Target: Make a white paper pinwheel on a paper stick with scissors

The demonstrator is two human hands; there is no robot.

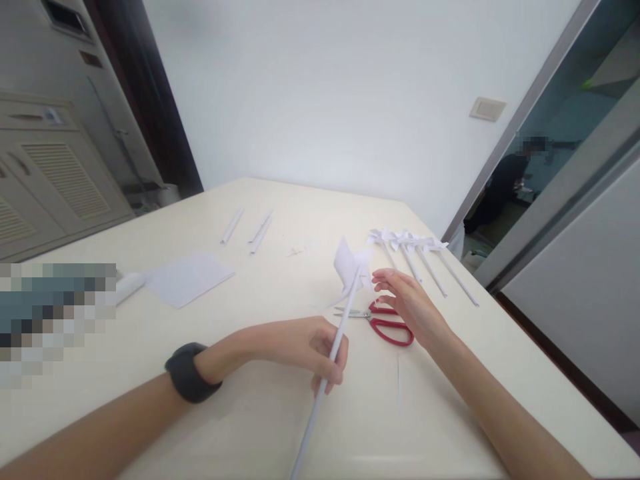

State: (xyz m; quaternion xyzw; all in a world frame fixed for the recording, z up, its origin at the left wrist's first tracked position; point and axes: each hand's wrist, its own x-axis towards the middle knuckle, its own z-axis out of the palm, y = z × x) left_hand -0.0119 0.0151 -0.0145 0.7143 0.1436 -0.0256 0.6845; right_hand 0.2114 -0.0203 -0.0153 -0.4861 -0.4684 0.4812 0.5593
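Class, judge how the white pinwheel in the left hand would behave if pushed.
The pinwheel looks light, apparently being folded paper. Its blades would probably bend easily, since they look thin. Its stick seems stiffer, projecting straight beyond the left hand.

A cream-coloured bench [280, 293] carries everything, with red-handled scissors [369, 315] at three o'clock from its middle and a thin white strip [399, 380] at four. Four paper pinwheels [406, 240] lie at two, three rolled tubes [261, 227] at eleven, flat white paper [193, 279] between nine and ten.
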